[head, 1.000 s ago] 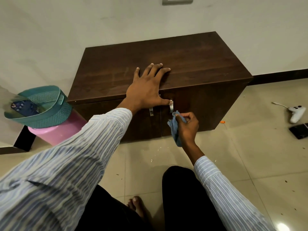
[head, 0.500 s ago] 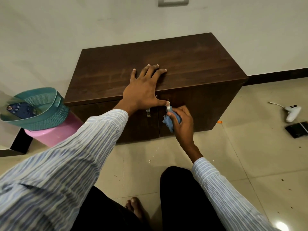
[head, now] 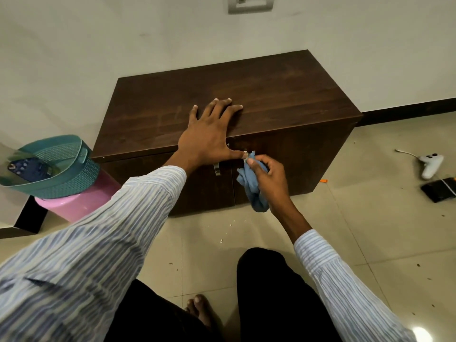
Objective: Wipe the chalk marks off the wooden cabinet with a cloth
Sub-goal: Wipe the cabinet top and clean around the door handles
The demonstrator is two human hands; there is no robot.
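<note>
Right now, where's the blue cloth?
In the head view, the blue cloth is bunched in the right hand, against the cabinet front by the right door's handle, beside the left hand.

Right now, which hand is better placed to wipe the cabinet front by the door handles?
The right hand. It already grips the blue cloth against the door front beside the right handle. The left hand lies flat on the cabinet top, bracing, with no cloth.
</note>
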